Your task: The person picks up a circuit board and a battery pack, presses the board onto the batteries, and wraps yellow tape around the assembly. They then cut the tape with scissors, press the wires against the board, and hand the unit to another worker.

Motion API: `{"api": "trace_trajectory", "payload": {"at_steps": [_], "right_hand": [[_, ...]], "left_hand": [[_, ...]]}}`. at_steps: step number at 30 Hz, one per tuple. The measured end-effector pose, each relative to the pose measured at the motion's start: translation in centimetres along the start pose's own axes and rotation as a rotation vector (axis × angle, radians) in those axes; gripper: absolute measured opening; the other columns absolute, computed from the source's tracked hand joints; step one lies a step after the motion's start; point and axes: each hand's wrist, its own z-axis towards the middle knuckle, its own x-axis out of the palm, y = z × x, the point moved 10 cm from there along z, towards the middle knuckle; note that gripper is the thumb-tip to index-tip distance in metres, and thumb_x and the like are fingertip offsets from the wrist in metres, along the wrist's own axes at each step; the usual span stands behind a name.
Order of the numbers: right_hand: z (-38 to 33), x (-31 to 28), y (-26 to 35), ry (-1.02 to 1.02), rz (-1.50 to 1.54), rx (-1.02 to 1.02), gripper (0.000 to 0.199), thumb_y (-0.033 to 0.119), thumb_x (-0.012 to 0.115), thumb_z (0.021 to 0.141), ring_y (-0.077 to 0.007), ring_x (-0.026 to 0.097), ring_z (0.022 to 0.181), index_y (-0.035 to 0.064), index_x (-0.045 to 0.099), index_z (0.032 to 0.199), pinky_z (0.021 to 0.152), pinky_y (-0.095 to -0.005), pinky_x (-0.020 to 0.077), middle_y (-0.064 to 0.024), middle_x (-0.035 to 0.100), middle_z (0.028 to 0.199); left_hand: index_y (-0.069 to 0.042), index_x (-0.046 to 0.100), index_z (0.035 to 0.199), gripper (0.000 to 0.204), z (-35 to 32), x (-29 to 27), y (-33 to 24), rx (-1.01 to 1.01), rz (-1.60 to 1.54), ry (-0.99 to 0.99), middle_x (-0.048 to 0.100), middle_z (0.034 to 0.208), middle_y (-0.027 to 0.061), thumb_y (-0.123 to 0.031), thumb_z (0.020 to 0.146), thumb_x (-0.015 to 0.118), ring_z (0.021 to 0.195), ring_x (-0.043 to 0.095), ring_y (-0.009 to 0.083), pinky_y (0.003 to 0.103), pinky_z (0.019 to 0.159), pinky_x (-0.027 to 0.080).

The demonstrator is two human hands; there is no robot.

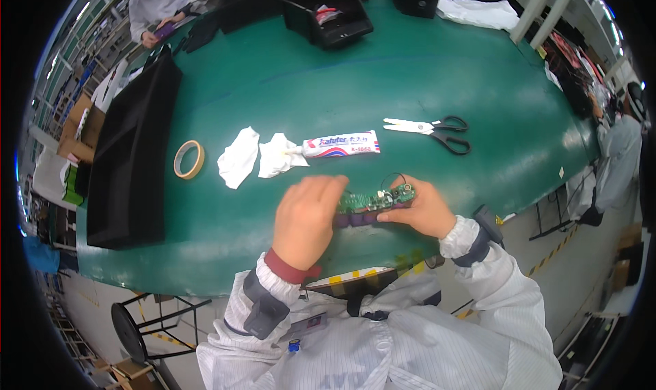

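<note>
Both hands grasp a green circuit board (374,200) seated on a purple battery pack (361,218), near the table's near edge. The left hand (307,219) curls over its left end; the right hand (424,209) pinches its right end. Its long axis runs left to right, the right end tilted slightly farther. Beyond lie a white adhesive tube (339,144), crumpled wipes (254,156), a tape roll (188,159) and scissors (432,131) on the green table (424,75).

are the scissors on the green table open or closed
Closed. The scissors lie flat on the green table, white blades together in one point, black handle loops side by side.
</note>
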Motion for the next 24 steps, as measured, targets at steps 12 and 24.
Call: {"api": "trace_trajectory", "payload": {"at_steps": [12, 24], "right_hand": [[-1.4, -0.6, -1.0, -0.116, 0.124, -0.107, 0.037, -0.004, 0.07, 0.086, -0.009, 0.063, 0.094, 0.0001, 0.058, 0.122, 0.083, -0.0264, 0.0529, -0.0038, 0.068, 0.102], [-2.0, -0.6, -1.4, -0.098, 0.001, -0.115, 0.037, -0.003, 0.062, 0.09, -0.0123, 0.062, 0.098, -0.003, 0.056, 0.127, 0.087, -0.029, 0.0499, -0.0084, 0.069, 0.109]], "left_hand": [[0.001, 0.057, 0.119, 0.047, -6.3, 6.1, -2.3, -0.23, -0.386, 0.03, 0.055, 0.117, 0.0184, 0.009, 0.073, 0.059, 0.101, 0.053, 0.0369, 0.041, 0.09, 0.045], [0.008, 0.041, 0.14, 0.066, -5.7, 9.5, -4.6, -0.3, -0.309, 0.095, 0.048, 0.127, 0.0185, -0.006, 0.081, 0.067, 0.109, 0.045, 0.0367, 0.044, 0.094, 0.039]]}}
